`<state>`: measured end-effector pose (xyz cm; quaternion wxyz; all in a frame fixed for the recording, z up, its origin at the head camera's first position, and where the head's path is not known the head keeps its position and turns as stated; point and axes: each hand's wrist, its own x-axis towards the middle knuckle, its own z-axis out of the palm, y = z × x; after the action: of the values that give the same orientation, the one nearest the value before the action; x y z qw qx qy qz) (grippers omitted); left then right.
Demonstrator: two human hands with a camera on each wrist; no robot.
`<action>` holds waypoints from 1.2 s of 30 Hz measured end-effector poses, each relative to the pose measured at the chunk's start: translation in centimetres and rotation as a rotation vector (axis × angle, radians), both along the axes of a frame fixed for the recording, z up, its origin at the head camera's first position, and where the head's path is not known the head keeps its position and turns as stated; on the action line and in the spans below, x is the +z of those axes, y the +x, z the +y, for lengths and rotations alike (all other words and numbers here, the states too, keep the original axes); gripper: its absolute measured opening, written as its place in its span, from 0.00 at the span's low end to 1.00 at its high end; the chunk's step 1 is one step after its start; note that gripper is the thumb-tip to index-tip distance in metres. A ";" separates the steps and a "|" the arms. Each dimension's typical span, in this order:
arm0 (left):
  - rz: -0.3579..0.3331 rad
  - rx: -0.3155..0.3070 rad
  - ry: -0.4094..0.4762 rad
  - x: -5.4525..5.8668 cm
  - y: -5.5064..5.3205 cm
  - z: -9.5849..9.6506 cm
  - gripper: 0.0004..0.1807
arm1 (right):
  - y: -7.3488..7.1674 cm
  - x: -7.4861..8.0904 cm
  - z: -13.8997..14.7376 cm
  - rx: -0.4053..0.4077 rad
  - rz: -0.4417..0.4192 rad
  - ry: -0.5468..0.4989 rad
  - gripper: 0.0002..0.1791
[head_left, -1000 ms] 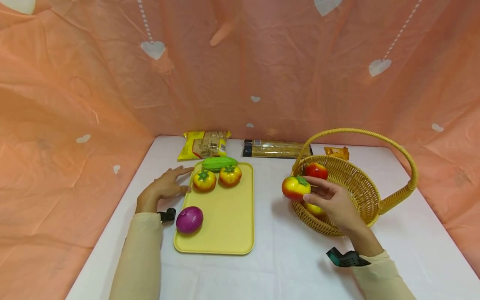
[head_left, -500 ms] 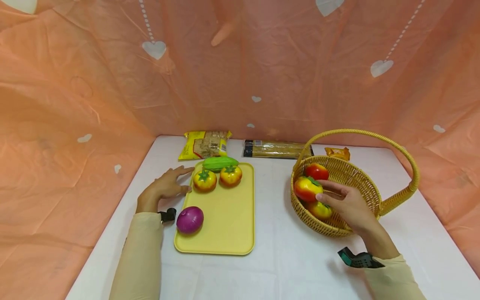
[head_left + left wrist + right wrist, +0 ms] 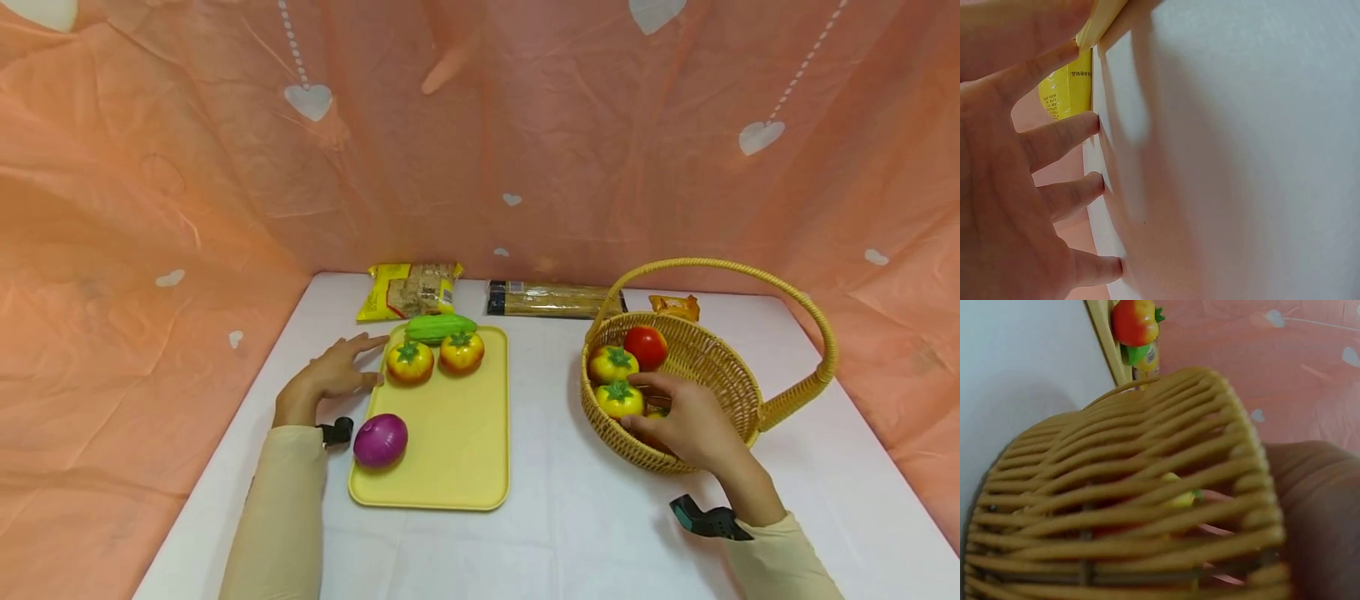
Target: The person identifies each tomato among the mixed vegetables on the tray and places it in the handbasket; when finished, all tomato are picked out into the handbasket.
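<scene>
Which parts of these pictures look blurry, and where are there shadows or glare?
Head view: mostly clear, with glare streaks on the long wrapped pack; left wrist view: broad, soft-edged shadows across the white tabletop; right wrist view: the basket, very close to the camera, looks soft and blurred, with a faint shadow on the tabletop beside it.

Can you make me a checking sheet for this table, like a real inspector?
Surface: white tabletop, no spills seen.
Job's things: yellow tray with a purple onion, green vegetable and two tomatoes; wicker basket holding a red fruit and yellow, green-topped fruits.
Clutter: yellow packet, long pack and small orange packet along the back.
Left hand: fingers spread, at the tray's left edge.
Right hand: at the basket's fruits; can't tell if gripping.
Cables: nothing seen.
Surroundings: peach cloth with white hearts.
</scene>
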<state>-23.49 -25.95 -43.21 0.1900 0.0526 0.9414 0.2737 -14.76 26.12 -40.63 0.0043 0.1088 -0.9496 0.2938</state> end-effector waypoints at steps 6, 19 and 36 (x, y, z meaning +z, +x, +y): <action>0.003 0.000 -0.001 -0.4 0.1 -0.1 0.44 | 0.1 0.4 -1.3 0.023 0.101 -0.146 0.29; -0.006 0.003 -0.003 -0.2 0.4 -0.3 0.44 | -2.0 -0.3 -11.4 0.342 -0.086 -0.721 0.28; 0.021 -0.012 0.003 0.3 0.2 -0.2 0.43 | -10.2 -4.5 -19.2 0.189 -0.147 -0.834 0.30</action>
<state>-23.29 -26.17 -42.95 0.1814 0.0613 0.9426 0.2737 -24.91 6.94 -45.13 -0.0469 0.1630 -0.7331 0.6586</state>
